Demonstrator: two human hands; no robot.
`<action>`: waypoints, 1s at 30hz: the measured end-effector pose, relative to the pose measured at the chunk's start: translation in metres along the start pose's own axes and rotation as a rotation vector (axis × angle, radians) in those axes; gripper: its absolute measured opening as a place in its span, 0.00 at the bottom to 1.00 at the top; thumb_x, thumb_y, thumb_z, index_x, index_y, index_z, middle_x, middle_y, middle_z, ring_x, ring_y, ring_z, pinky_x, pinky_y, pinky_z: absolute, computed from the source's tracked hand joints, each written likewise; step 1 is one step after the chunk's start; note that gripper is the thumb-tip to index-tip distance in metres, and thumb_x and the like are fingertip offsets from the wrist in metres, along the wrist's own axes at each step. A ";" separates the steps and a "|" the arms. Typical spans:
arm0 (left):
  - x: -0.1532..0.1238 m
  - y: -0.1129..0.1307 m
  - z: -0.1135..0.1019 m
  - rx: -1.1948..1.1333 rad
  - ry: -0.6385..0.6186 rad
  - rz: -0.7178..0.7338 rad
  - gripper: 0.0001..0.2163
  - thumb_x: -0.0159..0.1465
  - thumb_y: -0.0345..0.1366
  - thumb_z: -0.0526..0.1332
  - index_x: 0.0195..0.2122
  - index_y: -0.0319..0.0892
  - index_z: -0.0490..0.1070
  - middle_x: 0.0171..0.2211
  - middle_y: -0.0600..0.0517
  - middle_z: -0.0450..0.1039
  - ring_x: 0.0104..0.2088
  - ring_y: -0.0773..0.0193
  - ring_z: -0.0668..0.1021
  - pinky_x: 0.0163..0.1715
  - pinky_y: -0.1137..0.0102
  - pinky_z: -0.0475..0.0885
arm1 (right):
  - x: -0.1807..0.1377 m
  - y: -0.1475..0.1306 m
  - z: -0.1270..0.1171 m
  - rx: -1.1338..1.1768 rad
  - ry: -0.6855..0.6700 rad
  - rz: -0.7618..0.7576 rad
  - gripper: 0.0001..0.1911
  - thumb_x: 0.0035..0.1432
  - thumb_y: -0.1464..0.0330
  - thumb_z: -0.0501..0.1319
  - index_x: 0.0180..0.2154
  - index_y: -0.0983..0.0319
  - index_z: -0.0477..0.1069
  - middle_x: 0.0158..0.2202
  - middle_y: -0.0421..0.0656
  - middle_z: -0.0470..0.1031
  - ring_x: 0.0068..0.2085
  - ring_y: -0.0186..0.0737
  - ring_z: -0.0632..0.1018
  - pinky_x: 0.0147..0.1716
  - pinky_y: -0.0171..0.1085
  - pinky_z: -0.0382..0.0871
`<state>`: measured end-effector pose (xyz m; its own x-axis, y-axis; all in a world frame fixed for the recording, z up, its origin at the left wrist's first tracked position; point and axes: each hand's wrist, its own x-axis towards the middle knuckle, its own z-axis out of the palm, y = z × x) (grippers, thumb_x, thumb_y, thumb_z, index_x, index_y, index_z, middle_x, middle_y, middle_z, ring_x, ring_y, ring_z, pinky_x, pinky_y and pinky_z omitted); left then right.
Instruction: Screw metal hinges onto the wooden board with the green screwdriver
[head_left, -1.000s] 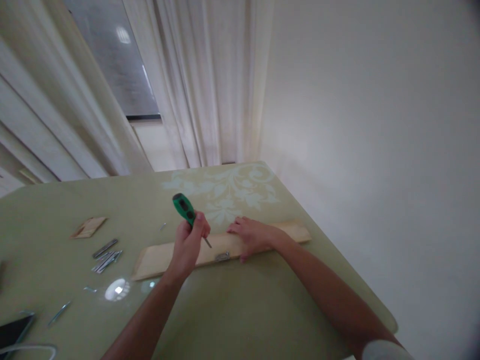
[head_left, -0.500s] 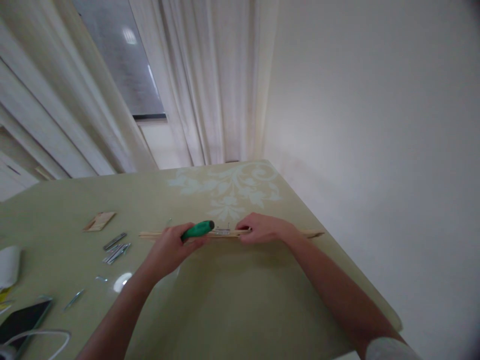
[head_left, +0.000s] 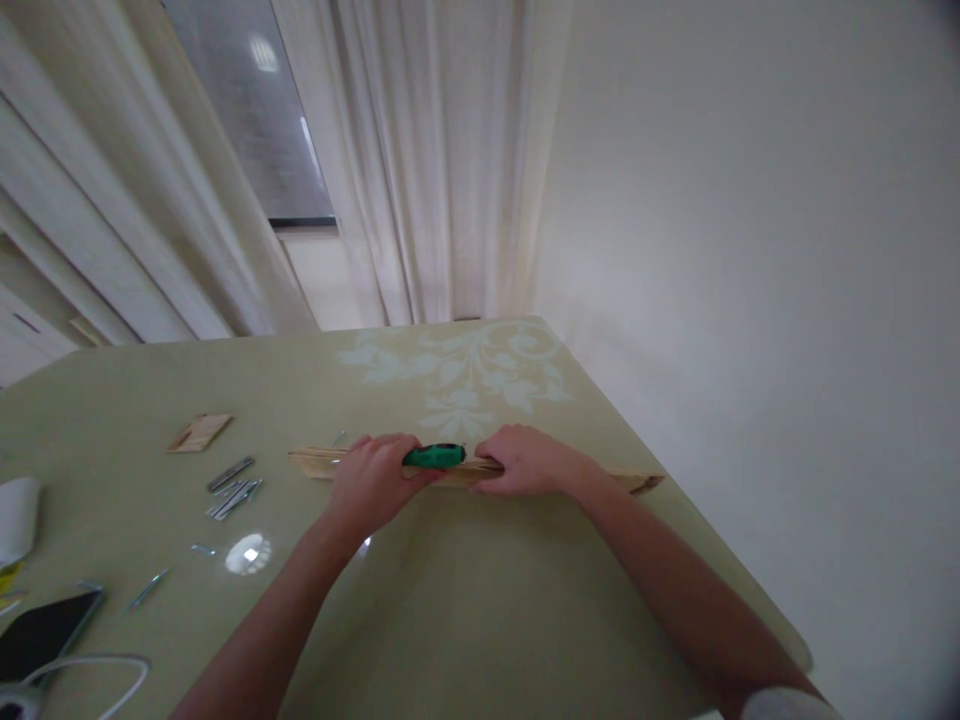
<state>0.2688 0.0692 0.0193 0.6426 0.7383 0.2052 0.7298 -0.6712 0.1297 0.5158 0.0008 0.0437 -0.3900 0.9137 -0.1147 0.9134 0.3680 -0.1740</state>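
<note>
A long, narrow wooden piece [head_left: 311,465], like thin boards laid together, lies crosswise in front of me under both hands. My left hand [head_left: 379,475] is closed around a screwdriver [head_left: 435,456] with a green handle and a black end. The handle sticks out to the right, and most of the shaft is hidden by the hand. Those fingers also rest at the wooden piece. On its right half, my right hand [head_left: 521,460] pinches the wood between thumb and fingers. The middle of the piece is partly covered by the handle.
On the green table [head_left: 450,620], left of my hands, lie a small wooden plate [head_left: 200,433], several metal pieces [head_left: 234,498] and a thin metal rod [head_left: 148,589]. A dark-screened device [head_left: 45,635] with a white cable [head_left: 112,659] is at lower left. A wall [head_left: 750,300] borders the right edge.
The wooden piece has tilted, so more of its broad face shows. My left hand and the screwdriver have shifted right, and the handle now covers the metal fitting seen earlier.
</note>
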 end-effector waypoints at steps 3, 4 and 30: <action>-0.001 0.001 0.003 0.019 0.018 0.046 0.16 0.67 0.54 0.65 0.36 0.45 0.77 0.36 0.48 0.83 0.39 0.49 0.83 0.40 0.63 0.67 | 0.002 -0.008 -0.001 -0.135 -0.018 0.045 0.19 0.67 0.55 0.60 0.35 0.62 0.80 0.33 0.49 0.82 0.33 0.45 0.80 0.31 0.37 0.62; -0.002 0.001 0.003 0.009 0.017 0.057 0.16 0.67 0.53 0.65 0.36 0.45 0.77 0.36 0.48 0.83 0.39 0.50 0.83 0.40 0.63 0.67 | 0.003 -0.010 -0.001 -0.161 -0.020 0.047 0.20 0.67 0.55 0.59 0.35 0.62 0.81 0.34 0.50 0.83 0.34 0.46 0.81 0.31 0.37 0.63; -0.041 -0.002 -0.009 -0.521 0.072 -0.077 0.15 0.73 0.50 0.54 0.44 0.45 0.72 0.35 0.51 0.78 0.33 0.58 0.79 0.34 0.67 0.71 | -0.019 -0.007 0.093 -0.320 0.397 -0.187 0.24 0.71 0.57 0.59 0.57 0.69 0.73 0.51 0.57 0.79 0.50 0.52 0.78 0.44 0.46 0.71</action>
<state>0.2385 0.0396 0.0193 0.5610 0.7924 0.2395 0.5499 -0.5730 0.6077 0.5062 -0.0354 -0.0439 -0.5317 0.7998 0.2784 0.8468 0.5081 0.1576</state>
